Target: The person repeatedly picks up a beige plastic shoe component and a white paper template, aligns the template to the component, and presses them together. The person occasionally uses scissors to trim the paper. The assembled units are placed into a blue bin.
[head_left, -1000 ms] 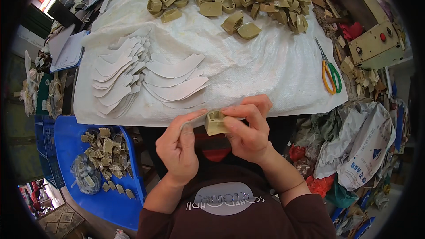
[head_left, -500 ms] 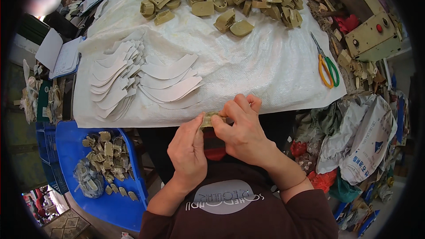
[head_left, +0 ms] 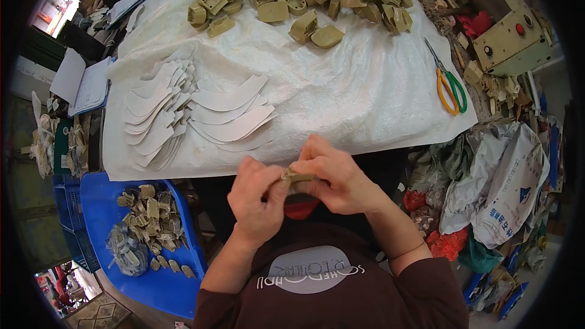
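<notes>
Just off the near edge of the covered table, I hold an olive-tan shoe heel [head_left: 300, 178] between both hands. My left hand [head_left: 255, 200] pinches its left end with thumb and fingers. My right hand [head_left: 339, 178] grips the right end, its fingers curled over the top. Fingers hide much of the heel. Nearest beyond my hands lie curved white strips [head_left: 234, 125], fanned out on the cover, with a thicker overlapping stack [head_left: 152, 113] to their left. A heap of similar olive-tan heels [head_left: 273, 11] spreads over the far part of the table.
White woven sheeting [head_left: 365, 97] covers the table. Scissors [head_left: 450, 85] with orange and green handles lie near its right edge. At lower left, a blue chair seat [head_left: 152, 289] bears several heels [head_left: 152, 216] and a plastic bag [head_left: 126, 253]. Bags [head_left: 509, 183] crowd the right side.
My hands have drawn slightly toward my body with the heel, which is now turned more edge-on. The left fingers have curled in around its end. The view has shifted slightly.
</notes>
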The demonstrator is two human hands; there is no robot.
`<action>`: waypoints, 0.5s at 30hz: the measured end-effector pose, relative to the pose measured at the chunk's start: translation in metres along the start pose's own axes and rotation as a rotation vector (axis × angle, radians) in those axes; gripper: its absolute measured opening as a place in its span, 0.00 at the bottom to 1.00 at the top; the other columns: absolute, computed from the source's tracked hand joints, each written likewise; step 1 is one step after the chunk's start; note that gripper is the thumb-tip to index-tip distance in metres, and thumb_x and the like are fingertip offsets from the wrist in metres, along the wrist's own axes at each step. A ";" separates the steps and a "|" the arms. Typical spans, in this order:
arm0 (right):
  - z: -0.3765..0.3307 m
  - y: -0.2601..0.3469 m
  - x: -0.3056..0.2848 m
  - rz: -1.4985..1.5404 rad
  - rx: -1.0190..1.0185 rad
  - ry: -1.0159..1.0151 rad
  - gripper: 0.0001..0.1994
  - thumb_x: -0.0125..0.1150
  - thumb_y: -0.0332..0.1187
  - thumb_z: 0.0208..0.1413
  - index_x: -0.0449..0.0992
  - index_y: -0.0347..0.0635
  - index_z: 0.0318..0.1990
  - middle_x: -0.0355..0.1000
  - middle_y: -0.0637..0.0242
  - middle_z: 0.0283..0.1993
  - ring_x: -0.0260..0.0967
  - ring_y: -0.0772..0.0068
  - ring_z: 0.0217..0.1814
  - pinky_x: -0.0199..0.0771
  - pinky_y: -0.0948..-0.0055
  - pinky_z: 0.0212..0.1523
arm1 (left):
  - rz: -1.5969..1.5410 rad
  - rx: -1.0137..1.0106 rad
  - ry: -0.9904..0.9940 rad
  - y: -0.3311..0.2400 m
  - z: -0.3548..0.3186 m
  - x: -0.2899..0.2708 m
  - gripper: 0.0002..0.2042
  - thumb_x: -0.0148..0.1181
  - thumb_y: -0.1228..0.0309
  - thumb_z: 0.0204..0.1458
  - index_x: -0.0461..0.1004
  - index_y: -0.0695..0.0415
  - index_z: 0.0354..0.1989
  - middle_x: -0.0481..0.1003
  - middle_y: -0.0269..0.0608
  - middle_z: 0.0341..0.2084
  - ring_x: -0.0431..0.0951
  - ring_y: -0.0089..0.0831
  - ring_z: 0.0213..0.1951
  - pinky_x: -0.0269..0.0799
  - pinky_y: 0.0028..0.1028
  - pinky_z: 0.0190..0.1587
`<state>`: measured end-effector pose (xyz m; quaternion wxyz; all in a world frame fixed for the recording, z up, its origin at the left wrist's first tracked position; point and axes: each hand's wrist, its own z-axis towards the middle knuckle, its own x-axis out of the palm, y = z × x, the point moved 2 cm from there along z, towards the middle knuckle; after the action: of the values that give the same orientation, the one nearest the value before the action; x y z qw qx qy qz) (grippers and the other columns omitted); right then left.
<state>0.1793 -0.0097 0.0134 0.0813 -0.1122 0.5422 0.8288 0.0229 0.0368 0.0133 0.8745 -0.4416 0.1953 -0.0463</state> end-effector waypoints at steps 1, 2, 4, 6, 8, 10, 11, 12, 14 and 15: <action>0.000 0.001 0.001 0.002 -0.010 0.018 0.16 0.64 0.22 0.41 0.73 0.40 0.41 0.64 0.63 0.32 0.61 0.60 0.37 0.61 0.67 0.41 | 0.052 0.054 0.006 0.000 -0.001 0.000 0.06 0.65 0.74 0.47 0.73 0.60 0.29 0.66 0.35 0.19 0.61 0.28 0.21 0.59 0.25 0.23; 0.000 0.003 0.002 0.004 -0.020 0.039 0.16 0.64 0.22 0.41 0.73 0.40 0.41 0.64 0.63 0.32 0.61 0.60 0.36 0.61 0.67 0.41 | 0.105 0.106 0.011 -0.001 -0.002 0.001 0.07 0.65 0.73 0.46 0.72 0.60 0.27 0.65 0.35 0.17 0.61 0.29 0.20 0.59 0.26 0.22; 0.002 0.006 0.003 -0.015 -0.062 0.055 0.16 0.64 0.22 0.41 0.73 0.40 0.41 0.64 0.64 0.32 0.61 0.61 0.36 0.61 0.67 0.41 | 0.039 0.143 -0.045 -0.001 -0.002 0.003 0.08 0.67 0.74 0.43 0.71 0.59 0.26 0.65 0.35 0.16 0.62 0.30 0.20 0.59 0.26 0.22; 0.002 0.006 0.001 -0.070 -0.121 0.035 0.16 0.63 0.22 0.41 0.73 0.40 0.41 0.65 0.65 0.33 0.61 0.62 0.36 0.61 0.66 0.41 | -0.061 0.135 -0.098 0.000 -0.002 0.007 0.09 0.68 0.76 0.40 0.73 0.58 0.27 0.66 0.34 0.18 0.64 0.31 0.22 0.61 0.27 0.24; 0.003 0.005 0.000 -0.203 -0.233 -0.054 0.17 0.64 0.23 0.41 0.73 0.40 0.42 0.67 0.66 0.34 0.61 0.62 0.37 0.61 0.65 0.41 | 0.051 0.191 -0.122 -0.003 -0.002 0.004 0.11 0.69 0.78 0.36 0.74 0.57 0.29 0.66 0.33 0.20 0.65 0.32 0.25 0.62 0.27 0.27; 0.004 0.004 -0.001 -0.302 -0.291 -0.106 0.17 0.65 0.25 0.41 0.73 0.41 0.42 0.68 0.66 0.37 0.62 0.62 0.39 0.62 0.65 0.42 | 0.116 0.239 -0.120 -0.003 -0.002 0.001 0.14 0.69 0.80 0.32 0.75 0.56 0.30 0.67 0.33 0.21 0.66 0.33 0.28 0.63 0.28 0.30; 0.006 0.002 0.001 -0.322 -0.297 -0.107 0.18 0.66 0.26 0.41 0.73 0.41 0.43 0.69 0.66 0.38 0.62 0.62 0.40 0.62 0.64 0.44 | 0.138 0.255 -0.110 -0.002 -0.003 -0.004 0.15 0.69 0.81 0.31 0.76 0.55 0.31 0.67 0.33 0.22 0.66 0.34 0.29 0.63 0.28 0.31; 0.007 0.002 0.002 -0.342 -0.304 -0.107 0.18 0.67 0.27 0.40 0.73 0.41 0.43 0.70 0.66 0.39 0.63 0.62 0.41 0.62 0.63 0.45 | 0.161 0.271 -0.101 -0.001 -0.004 -0.007 0.16 0.69 0.82 0.30 0.76 0.55 0.31 0.67 0.32 0.23 0.66 0.34 0.30 0.63 0.28 0.32; 0.013 0.023 -0.001 -0.321 -0.245 -0.055 0.18 0.67 0.28 0.41 0.73 0.40 0.43 0.70 0.65 0.41 0.64 0.61 0.43 0.63 0.62 0.47 | 0.139 0.225 -0.125 0.001 -0.001 -0.015 0.16 0.67 0.85 0.29 0.76 0.55 0.29 0.66 0.33 0.23 0.66 0.34 0.30 0.63 0.28 0.32; 0.014 0.027 -0.002 -0.313 -0.214 -0.067 0.18 0.68 0.29 0.41 0.73 0.40 0.43 0.71 0.64 0.42 0.64 0.60 0.43 0.64 0.62 0.47 | 0.124 0.195 -0.153 0.005 0.001 -0.019 0.16 0.67 0.86 0.29 0.76 0.55 0.29 0.66 0.33 0.23 0.66 0.34 0.30 0.63 0.28 0.32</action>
<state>0.1733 -0.0076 0.0430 0.2149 -0.1756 0.4239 0.8621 0.0058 0.0457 0.0152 0.9268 -0.3439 0.1495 0.0228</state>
